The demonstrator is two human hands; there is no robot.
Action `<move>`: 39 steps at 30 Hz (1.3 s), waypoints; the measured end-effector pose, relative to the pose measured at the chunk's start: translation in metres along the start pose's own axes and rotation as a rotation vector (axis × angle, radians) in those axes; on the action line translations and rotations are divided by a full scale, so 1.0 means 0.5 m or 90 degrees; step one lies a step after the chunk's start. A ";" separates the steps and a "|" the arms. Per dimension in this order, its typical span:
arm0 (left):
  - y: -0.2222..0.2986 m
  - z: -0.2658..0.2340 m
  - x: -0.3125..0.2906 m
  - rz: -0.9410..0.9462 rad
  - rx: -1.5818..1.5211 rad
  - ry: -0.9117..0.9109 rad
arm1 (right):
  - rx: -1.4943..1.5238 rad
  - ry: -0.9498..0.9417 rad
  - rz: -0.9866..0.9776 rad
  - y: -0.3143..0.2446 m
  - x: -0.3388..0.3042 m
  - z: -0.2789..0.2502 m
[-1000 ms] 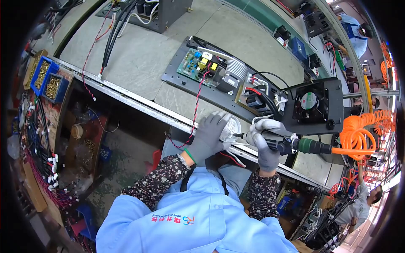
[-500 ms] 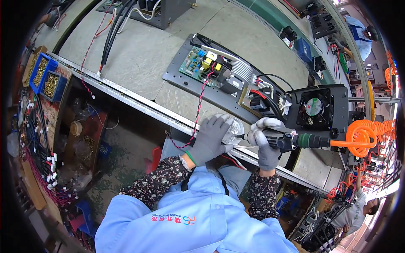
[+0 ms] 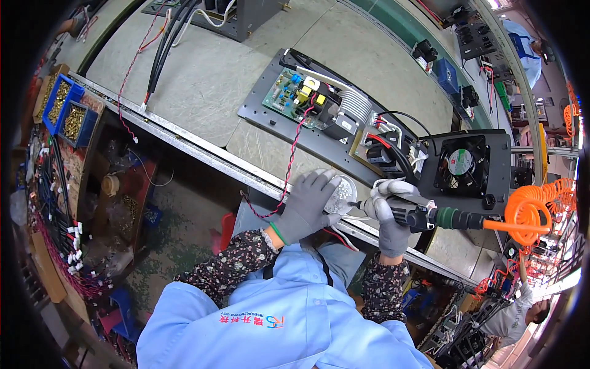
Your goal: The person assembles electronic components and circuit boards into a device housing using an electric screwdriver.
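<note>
My left hand (image 3: pixel 305 206), in a grey glove, grips the near-left side of a round, shallow dish (image 3: pixel 348 189) at the bench edge. Small silvery pieces, likely screws, lie in it; my fingers hide part of them. A dark air screwdriver (image 3: pixel 420 216) is wrapped by the gloved fingers of my right hand (image 3: pixel 391 224). Its tip points left, at the dish's right side; I cannot tell whether a screw is on it. Just beyond both hands lies a dark metal panel (image 3: pixel 261 111) carrying a green circuit board (image 3: pixel 279 98), a ribbed silver heat sink (image 3: pixel 355 111) and cables.
A black fan (image 3: pixel 460 163) sits in an upright panel at the right. From the screwdriver runs a coiled orange hose (image 3: pixel 525 209). A twisted red-and-black wire (image 3: pixel 291 166) hangs over the metal bench edge (image 3: pixel 209 157). Blue bins (image 3: pixel 77 123) of brass-coloured fasteners stand at left. Other people are farther right.
The screwdriver and my right hand have shifted slightly down and right, the tip staying beside the dish. My left hand stays at the dish almost unchanged.
</note>
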State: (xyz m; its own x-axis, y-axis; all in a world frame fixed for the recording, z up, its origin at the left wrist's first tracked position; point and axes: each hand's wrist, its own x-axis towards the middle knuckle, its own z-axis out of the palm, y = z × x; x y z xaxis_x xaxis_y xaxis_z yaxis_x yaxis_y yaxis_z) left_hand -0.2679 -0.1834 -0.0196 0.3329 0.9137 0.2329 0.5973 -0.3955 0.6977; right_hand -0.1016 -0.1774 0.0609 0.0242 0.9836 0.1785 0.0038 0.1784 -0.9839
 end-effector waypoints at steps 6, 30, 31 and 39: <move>0.003 -0.007 -0.001 -0.005 -0.015 -0.013 | 0.041 0.039 0.004 -0.005 0.024 0.013; 0.006 -0.002 0.012 -0.002 0.003 -0.032 | 0.029 0.071 -0.086 -0.024 0.159 0.049; 0.004 -0.002 0.012 -0.003 0.006 -0.030 | 0.069 0.073 -0.065 -0.035 0.166 0.064; 0.002 0.000 0.013 0.006 0.016 -0.032 | 0.028 0.100 -0.037 -0.001 0.192 0.056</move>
State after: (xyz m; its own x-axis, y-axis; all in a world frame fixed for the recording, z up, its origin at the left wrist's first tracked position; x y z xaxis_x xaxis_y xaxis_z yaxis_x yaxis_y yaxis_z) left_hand -0.2651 -0.1780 -0.0171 0.3744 0.9046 0.2039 0.6121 -0.4063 0.6784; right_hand -0.1272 -0.0823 0.0787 0.1809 0.9563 0.2299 -0.0331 0.2395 -0.9703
